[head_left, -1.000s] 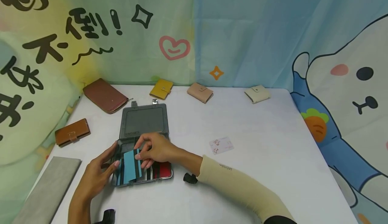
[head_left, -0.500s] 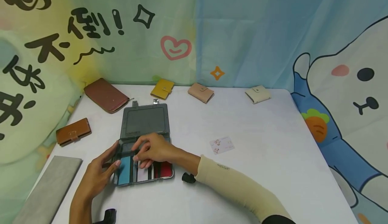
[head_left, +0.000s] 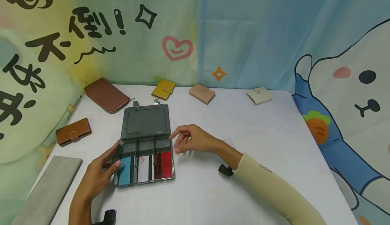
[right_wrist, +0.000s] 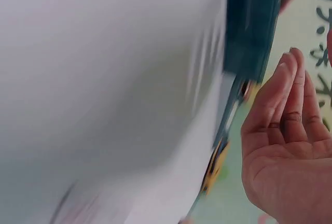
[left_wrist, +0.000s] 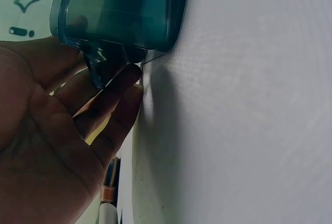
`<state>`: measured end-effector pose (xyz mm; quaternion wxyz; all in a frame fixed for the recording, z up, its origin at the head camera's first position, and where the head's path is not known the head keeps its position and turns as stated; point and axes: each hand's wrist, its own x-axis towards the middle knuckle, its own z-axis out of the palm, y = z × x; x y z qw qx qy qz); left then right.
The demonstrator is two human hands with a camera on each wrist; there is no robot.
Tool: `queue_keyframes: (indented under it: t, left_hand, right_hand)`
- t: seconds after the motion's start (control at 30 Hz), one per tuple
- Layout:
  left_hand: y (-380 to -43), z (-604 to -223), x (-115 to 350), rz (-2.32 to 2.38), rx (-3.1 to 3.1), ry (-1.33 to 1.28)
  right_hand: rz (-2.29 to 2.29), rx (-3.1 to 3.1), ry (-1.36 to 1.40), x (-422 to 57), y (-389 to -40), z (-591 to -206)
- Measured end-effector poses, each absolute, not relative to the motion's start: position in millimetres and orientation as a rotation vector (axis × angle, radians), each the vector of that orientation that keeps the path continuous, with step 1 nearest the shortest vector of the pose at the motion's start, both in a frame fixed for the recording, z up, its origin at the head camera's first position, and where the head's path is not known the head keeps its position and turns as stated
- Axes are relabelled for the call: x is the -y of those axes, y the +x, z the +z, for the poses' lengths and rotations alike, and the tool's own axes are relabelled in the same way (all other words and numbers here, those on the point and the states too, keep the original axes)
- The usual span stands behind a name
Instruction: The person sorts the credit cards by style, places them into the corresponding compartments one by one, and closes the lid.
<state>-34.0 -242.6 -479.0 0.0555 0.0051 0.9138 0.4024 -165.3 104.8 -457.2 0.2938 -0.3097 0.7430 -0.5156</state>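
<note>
A grey translucent plastic case [head_left: 146,120] lies with its lid folded back on the white table. Three lower compartments hold a blue card [head_left: 124,171], a white card [head_left: 143,168] and a red card [head_left: 166,164], each with a dark stripe. My left hand [head_left: 99,174] grips the case's left side, thumb over the rim; in the left wrist view its fingers curl against the case's side [left_wrist: 119,11]. Just right of the case, my right hand [head_left: 195,138] hovers with loosely bent fingers and nothing in them. A pale card [head_left: 228,141] is mostly hidden behind the right forearm.
Along the back lie a brown zip wallet [head_left: 106,96], a yellow card holder [head_left: 163,89], a pink one [head_left: 201,93] and a cream one [head_left: 259,95]. A tan wallet [head_left: 73,132] and a grey flat slab [head_left: 50,191] are at the left.
The blue card, earlier raised in my right hand, now lies in the left compartment. My right hand has let go and moved right, off the case. The left hand stays put.
</note>
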Motion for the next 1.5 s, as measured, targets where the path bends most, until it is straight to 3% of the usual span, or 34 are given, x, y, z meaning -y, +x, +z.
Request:
queue_keyframes:
  t: [0.33,0.6,0.97,1.5]
  left_hand:
    - [-33,-478,243,1.222,-2.764,0.011]
    - [-33,-476,244,1.213,-2.767,-0.005]
    - [-35,-478,243,1.209,-2.773,-0.014]
    - [-34,-480,240,1.214,-2.803,0.020]
  right_hand:
    - [-1.124,-2.315,-0.715,-192,-170,-460]
    - [-0.852,-2.592,-0.656,-232,-168,-466]
    - [-0.750,-2.662,-0.588,-226,-167,-466]
    - [-1.333,-2.194,-0.618,-191,-167,-446]
